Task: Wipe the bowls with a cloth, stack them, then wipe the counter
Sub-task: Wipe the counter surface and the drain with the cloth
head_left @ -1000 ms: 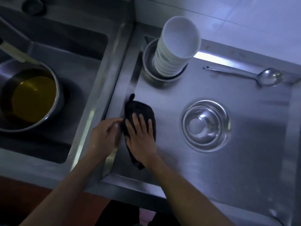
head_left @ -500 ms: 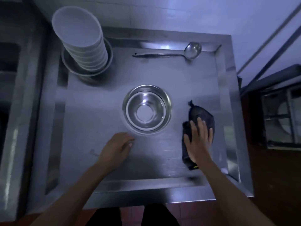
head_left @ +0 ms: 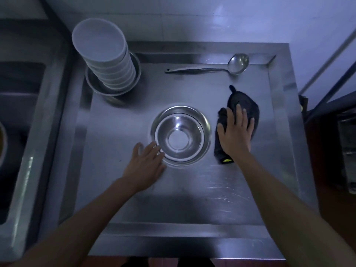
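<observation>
Steel counter (head_left: 119, 189), dim bluish light, scuffed toward the near right. Your right hand (head_left: 235, 132) lies flat on the black cloth (head_left: 243, 102), fingers straight and spread, pressing it to the counter just right of the metal bowl (head_left: 180, 136). Cloth is bunched, a small tail pointing away from you, a yellow tag at its near end. Your left hand (head_left: 147, 164) is released, fingers loosely extended, tips at the bowl's near-left rim; whether they actually touch it you cannot tell from here, as there is some blur. Metal bowl sits upright and mid-counter. Stack of white bowls (head_left: 105, 54) stands at the far left corner, leaning a little, nested in a shallow metal dish (head_left: 92, 81). Ladle (head_left: 208, 67) lies along the far edge, scoop to the right, well apart from the cloth. Sink basin (head_left: 19, 112) to the left, dark.
</observation>
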